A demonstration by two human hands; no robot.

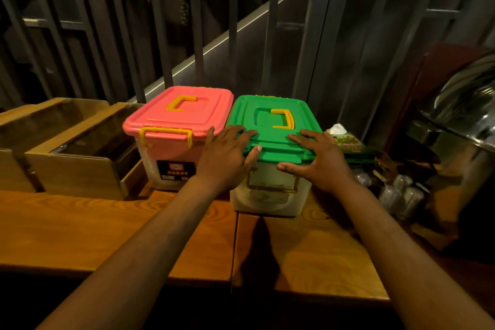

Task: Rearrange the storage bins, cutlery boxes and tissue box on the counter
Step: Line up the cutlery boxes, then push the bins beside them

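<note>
Two clear storage bins stand side by side on the wooden counter [80, 228]. The pink-lidded bin [176, 115] is on the left, the green-lidded bin [273, 126] on the right, both with yellow handles. My left hand [227, 158] lies on the green lid's front left corner, fingers spread, thumb over the lid's front edge. My right hand [318, 161] rests on the lid's front right corner, thumb at the front edge. Two wooden cutlery boxes [77, 169] sit at the left. A tissue box [345, 139] with a white tissue poking up stands behind the green bin's right side.
Dark vertical bars and a stair rail rise right behind the bins. At the right stands a shiny metal chafing dish [460, 115] with small wrapped items [396, 193] below it. The counter has a seam running under the green bin.
</note>
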